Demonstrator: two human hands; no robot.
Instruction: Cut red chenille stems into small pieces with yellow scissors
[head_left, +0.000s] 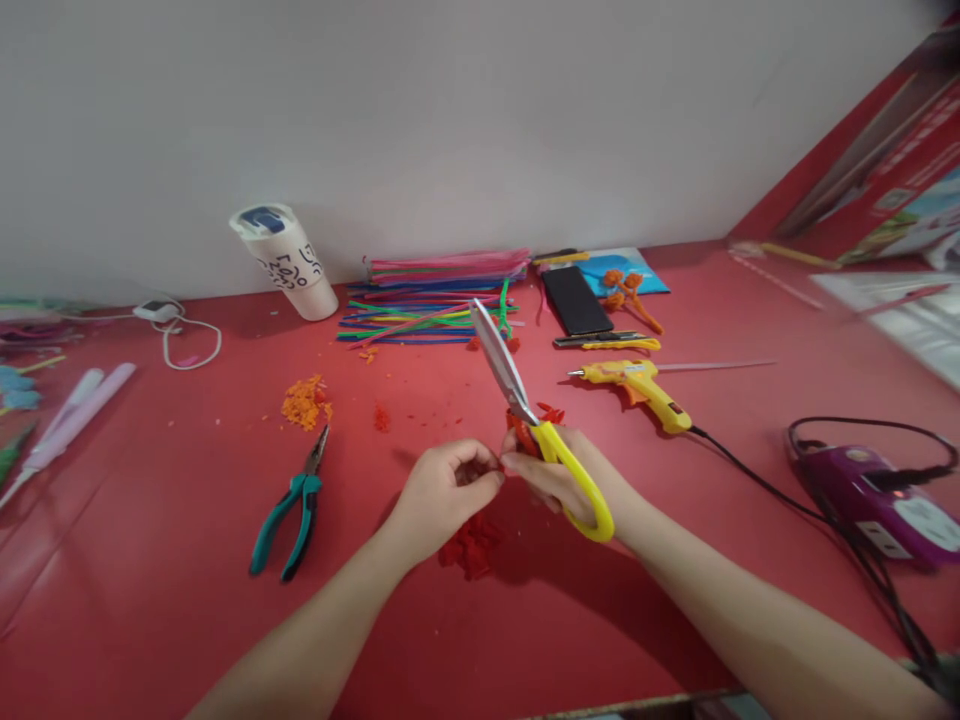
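While crumpled bright-red scraps (476,553) already lie piled at lower centre, our right hand (559,478) grips yellow-handled metal scissors (551,440) mid-frame, work seemingly unfinished, though we cannot tell whether our curled left hand (442,495) pinches anything.

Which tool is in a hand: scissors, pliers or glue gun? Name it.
The yellow-handled scissors, held in the right hand; the teal-handled pliers and the glue gun lie on the red table.
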